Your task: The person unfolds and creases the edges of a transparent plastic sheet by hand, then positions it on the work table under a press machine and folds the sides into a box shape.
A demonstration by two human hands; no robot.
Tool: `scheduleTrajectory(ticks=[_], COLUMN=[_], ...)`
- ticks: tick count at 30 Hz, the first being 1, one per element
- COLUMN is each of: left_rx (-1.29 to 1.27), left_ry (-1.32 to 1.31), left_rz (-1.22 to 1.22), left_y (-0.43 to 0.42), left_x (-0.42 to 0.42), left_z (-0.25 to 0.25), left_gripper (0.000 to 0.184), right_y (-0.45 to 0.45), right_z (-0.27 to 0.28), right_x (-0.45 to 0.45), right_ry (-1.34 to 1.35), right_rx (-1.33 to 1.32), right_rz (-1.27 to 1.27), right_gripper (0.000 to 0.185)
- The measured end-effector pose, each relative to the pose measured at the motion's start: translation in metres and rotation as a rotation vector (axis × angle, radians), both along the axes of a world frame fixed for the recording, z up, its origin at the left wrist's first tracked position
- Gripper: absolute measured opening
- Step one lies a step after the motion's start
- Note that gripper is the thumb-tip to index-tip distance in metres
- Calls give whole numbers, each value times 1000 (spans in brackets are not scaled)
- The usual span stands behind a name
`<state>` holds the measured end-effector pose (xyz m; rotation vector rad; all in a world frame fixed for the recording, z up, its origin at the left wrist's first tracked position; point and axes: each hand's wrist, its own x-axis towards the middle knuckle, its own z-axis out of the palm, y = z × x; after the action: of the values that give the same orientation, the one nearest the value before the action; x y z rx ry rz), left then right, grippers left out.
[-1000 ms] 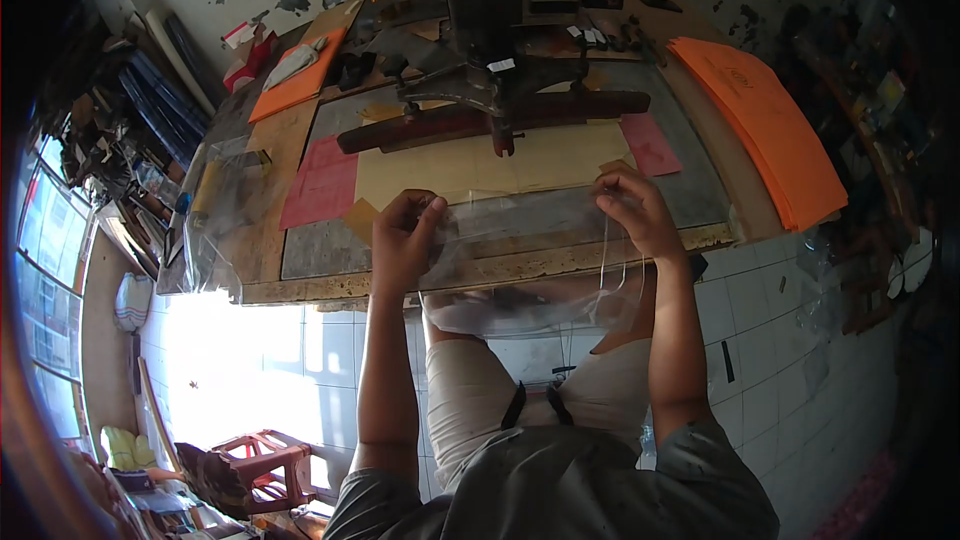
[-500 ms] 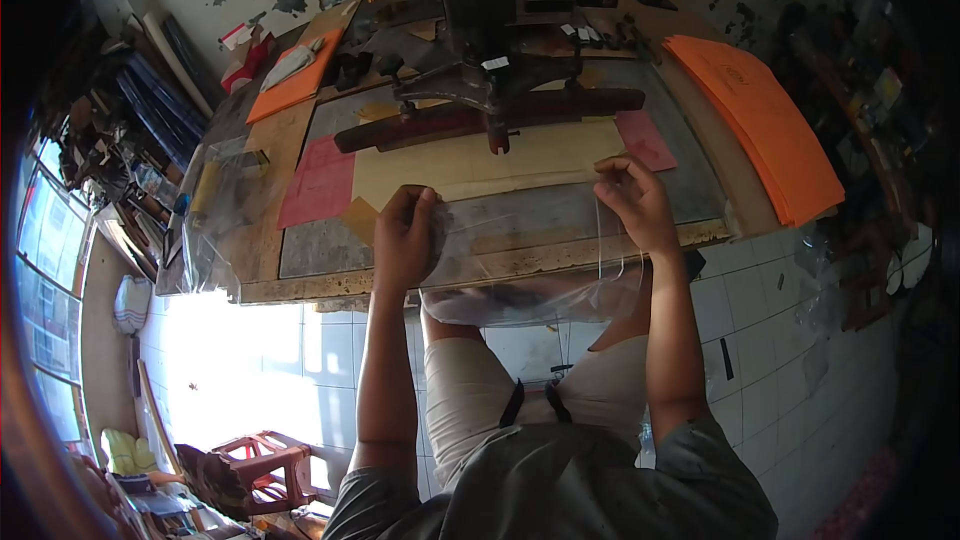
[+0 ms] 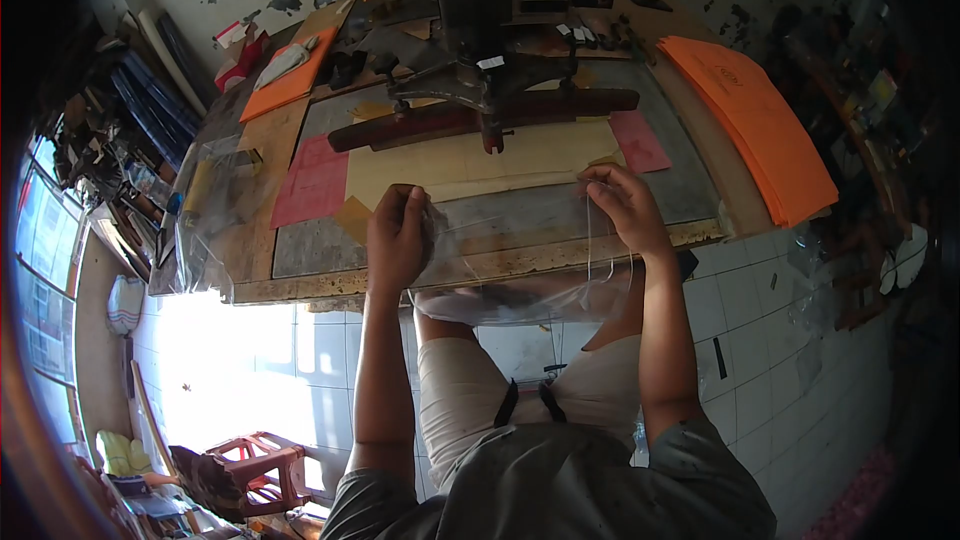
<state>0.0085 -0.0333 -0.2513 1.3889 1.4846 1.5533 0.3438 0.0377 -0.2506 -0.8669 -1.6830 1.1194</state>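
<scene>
A clear plastic sheet (image 3: 505, 245) stretches between my two hands and hangs over the table's front edge toward my lap. My left hand (image 3: 396, 240) is closed on its left side, thumb on top. On the right, my right hand (image 3: 630, 212) pinches the opposite upper corner. Beyond the sheet lies a pale yellow paper (image 3: 440, 165) on the grey table plate (image 3: 320, 252). Pink paper (image 3: 308, 182) shows at its left end and another pink piece (image 3: 640, 140) at its right. Above the yellow paper is a dark red press bar (image 3: 480, 121).
An orange paper stack (image 3: 750, 120) lies on the table's right side. Crumpled clear plastic (image 3: 210, 230) hangs off the left corner. At the back left is a smaller orange stack (image 3: 280, 90). A red stool (image 3: 265, 470) stands on the floor, lower left.
My right hand has shifted slightly left with its corner of the plastic, and the sheet's near edge has moved a little. The whole view has drifted slightly. Both hands keep their hold.
</scene>
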Motion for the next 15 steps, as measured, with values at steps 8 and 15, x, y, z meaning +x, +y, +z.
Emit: scheduleTrajectory(ticks=[8,15], left_rx=[-6,1], left_ry=[-35,-67], left_rz=[7,-30], left_y=[2,3], left_x=[-1,-3], left_z=[-4,-8], left_gripper=[29,26], right_y=[0,-1], right_z=[-3,-1], right_x=[0,1], right_ry=[-110,-137], right_rx=[120,129], right_rz=[-70,-80], right_gripper=[21,21])
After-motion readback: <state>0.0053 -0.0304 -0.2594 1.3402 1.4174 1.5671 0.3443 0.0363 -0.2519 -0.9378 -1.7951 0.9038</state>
